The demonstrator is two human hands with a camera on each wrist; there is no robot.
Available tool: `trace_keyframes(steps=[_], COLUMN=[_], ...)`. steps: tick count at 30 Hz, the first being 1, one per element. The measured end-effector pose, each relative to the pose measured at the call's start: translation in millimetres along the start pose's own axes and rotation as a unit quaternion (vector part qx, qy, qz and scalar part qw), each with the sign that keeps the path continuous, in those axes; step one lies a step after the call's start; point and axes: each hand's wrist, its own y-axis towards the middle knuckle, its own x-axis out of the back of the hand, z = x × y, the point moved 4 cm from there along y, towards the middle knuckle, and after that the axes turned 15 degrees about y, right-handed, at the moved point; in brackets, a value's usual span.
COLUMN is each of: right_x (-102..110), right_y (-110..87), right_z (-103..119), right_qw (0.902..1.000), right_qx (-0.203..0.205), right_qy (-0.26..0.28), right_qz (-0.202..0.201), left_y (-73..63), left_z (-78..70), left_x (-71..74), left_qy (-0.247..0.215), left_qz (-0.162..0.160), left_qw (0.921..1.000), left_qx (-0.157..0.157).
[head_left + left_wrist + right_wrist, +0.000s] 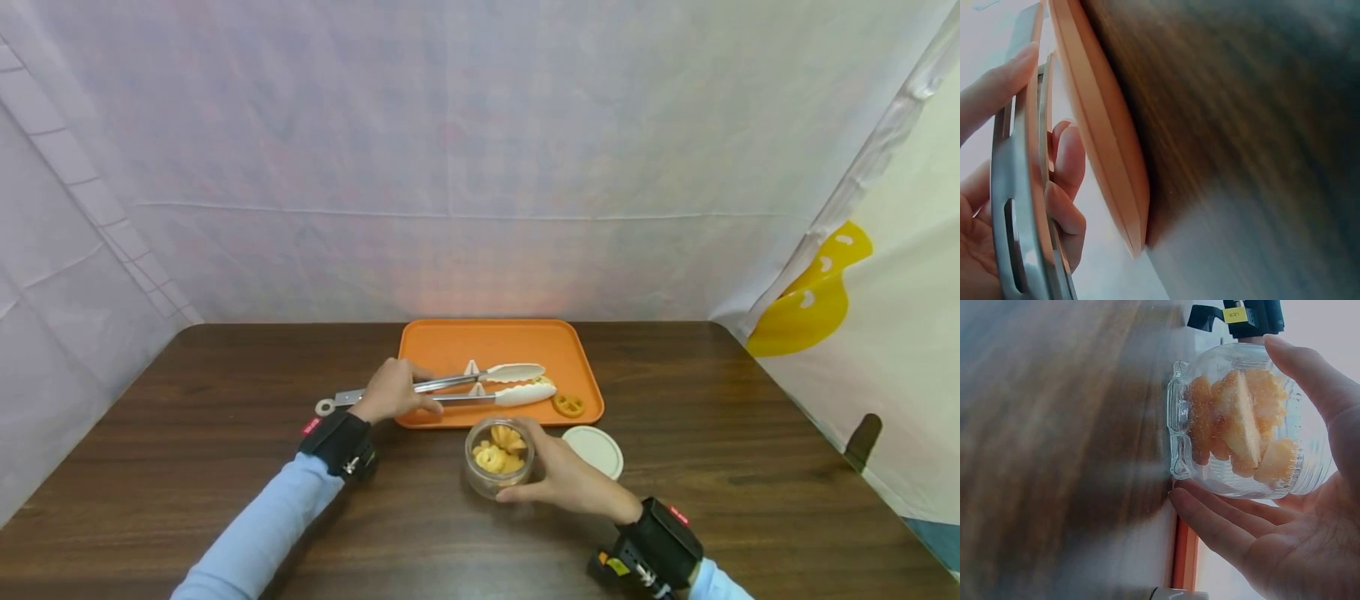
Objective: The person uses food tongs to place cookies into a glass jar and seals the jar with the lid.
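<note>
My left hand [395, 390] grips metal tongs [455, 398] with white scalloped tips [525, 394], their arms spread apart. The left wrist view shows fingers on both sides of the slotted tongs [1016, 187]. The tips lie over an orange tray [487, 337], where a round cookie with holes [568, 406] rests by the right rim. Another pale cookie [543, 381] is partly hidden by the tips. My right hand [562, 475] holds a lidless glass jar [480, 482] upright, thumb and fingers around its side. Several yellow cookies [1241, 419] fill part of the jar.
A round white lid [592, 452] lies on the brown wooden table [405, 542], just right of the jar and in front of the tray. A pale curtain [450, 167] hangs along the table's far edge, with more cloth at both sides.
</note>
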Motion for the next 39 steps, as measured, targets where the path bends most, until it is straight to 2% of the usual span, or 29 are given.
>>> trace_keyframes(steps=[11, 27, 33, 39], right_x=[0, 1, 1, 0], right_y=[-0.7, -0.5, -0.9, -1.3], right_z=[0, 0, 0, 0], right_qw=[1.0000, 0.9999, 0.9999, 0.9999], right_qx=[-0.009, -0.015, -0.011, -0.012], right_qy=[0.000, -0.001, -0.003, 0.006], right_qz=[0.002, 0.003, 0.002, 0.005], left_y=[-4.9, -29.2, -39.8, -48.0], left_z=[11.9, 29.1, 37.5, 40.6], left_x=[8.4, 39.1, 51.8, 62.2], left_qy=[-0.022, -0.077, -0.098, -0.092], left_qz=[-0.012, -0.037, -0.038, -0.050], left_qw=[0.9994, 0.9963, 0.9945, 0.9944], left_qx=[0.025, -0.001, 0.003, -0.013])
